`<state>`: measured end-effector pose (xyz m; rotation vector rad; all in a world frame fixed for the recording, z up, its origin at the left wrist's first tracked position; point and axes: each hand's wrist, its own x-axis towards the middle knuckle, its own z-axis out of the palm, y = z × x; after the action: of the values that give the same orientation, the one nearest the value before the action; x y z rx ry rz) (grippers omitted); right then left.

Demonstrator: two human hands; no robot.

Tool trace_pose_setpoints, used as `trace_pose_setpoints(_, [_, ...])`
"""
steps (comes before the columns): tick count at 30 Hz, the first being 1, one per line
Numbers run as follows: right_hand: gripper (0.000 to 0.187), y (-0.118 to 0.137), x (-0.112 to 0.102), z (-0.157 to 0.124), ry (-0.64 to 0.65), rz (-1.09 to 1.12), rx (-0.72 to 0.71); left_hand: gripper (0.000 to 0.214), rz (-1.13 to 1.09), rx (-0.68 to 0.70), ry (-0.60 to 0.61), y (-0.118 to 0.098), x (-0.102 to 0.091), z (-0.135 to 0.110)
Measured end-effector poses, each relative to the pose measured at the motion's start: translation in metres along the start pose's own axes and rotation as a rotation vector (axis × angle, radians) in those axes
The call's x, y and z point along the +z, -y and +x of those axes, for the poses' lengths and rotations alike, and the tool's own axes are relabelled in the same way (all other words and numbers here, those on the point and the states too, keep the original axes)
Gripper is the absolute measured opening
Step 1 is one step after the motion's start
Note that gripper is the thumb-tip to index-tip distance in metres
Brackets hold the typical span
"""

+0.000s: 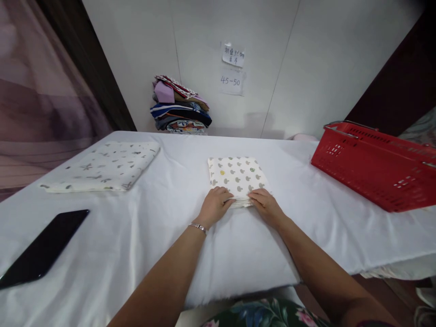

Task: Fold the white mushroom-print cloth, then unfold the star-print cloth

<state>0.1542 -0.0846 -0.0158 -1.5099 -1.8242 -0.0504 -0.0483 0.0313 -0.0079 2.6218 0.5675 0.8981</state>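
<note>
A white sheet covers the bench [143, 236], which fills the lower and middle part of the frame and runs back to a pale panelled wall. At the centre lies a small folded cloth [236, 175], cream with grey and yellow prints, squared off and flat on the sheet. Both hands meet at its near edge: the left hand [214, 204], with a thin bracelet [198, 227] at the wrist, curls its fingers over the left part of that edge and grips the layers, and the right hand [267, 206] grips the right part just beside it.

At middle left a larger folded cloth [102, 165] with scattered dark prints lies well apart from the hands. A black phone [44, 247] rests flat at lower left. A red plastic basket [371, 163] sits tilted at the right edge of the bench. At the far edge a stack of folded clothes [180, 106] leans against the wall, and two paper notes [233, 68] are stuck on the wall just right of it. A pinkish curtain [41, 100] hangs at upper left.
</note>
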Motion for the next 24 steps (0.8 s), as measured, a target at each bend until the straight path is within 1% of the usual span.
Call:
trace_pose_setpoints(8, [0.024, 0.001, 0.0, 0.0, -0.017, 0.019, 0.037, 0.019, -0.006, 0.009, -0.058, -0.007, 0.003, 0.001])
trace_pose_setpoints(12, [0.021, 0.003, 0.001, 0.0, -0.056, 0.021, 0.056, 0.025, -0.028, 0.037, -0.083, -0.008, 0.007, 0.0])
trace_pose_setpoints(16, [0.024, 0.003, 0.003, 0.0, -0.044, -0.026, 0.017, 0.026, 0.026, 0.05, -0.048, -0.01, 0.007, -0.001])
trace_pose_setpoints(20, [0.026, 0.002, 0.004, 0.0, -0.037, -0.067, -0.027, 0.018, 0.102, 0.024, 0.003, -0.013, 0.004, -0.001])
trace_pose_setpoints(24, [0.025, 0.004, 0.003, 0.001, -0.02, -0.092, -0.044, 0.013, 0.173, 0.021, 0.044, -0.016, 0.003, 0.0])
